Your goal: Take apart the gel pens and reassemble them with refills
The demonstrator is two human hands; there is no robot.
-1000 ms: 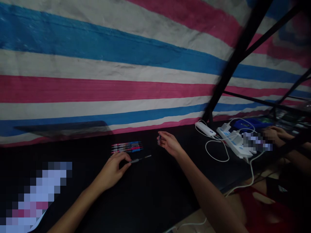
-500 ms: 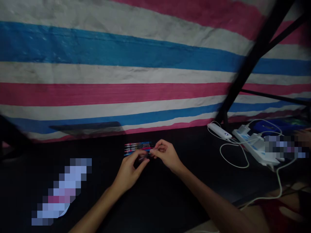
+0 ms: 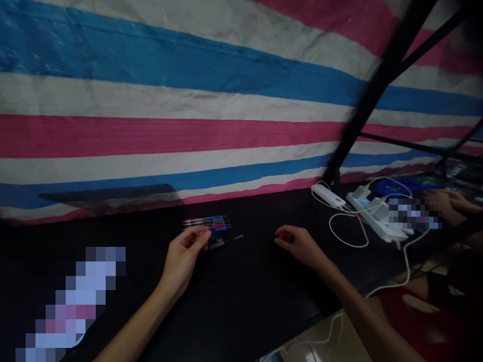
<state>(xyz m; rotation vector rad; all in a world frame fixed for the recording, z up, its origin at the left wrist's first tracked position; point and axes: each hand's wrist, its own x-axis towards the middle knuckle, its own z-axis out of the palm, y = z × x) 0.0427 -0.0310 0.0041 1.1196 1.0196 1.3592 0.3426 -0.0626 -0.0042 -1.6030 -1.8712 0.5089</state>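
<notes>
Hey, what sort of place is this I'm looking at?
Hard to be certain, but it looks like a makeshift workspace or stall: striped plastic-looking sheeting serves as a backdrop, a dark frame slants across it, and a white power strip lies on the black tabletop.

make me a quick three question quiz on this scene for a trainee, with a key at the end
1. Which hand is nearer the row of slim pens with red and blue parts?
2. True or false: the long white plastic power strip lies farther to the right than those pens.
3. Fill in the missing colour: the wrinkled plastic sheet behind the flat black table has stripes of white, pink and ____.

Key:
1. The left hand
2. True
3. Blue
</notes>
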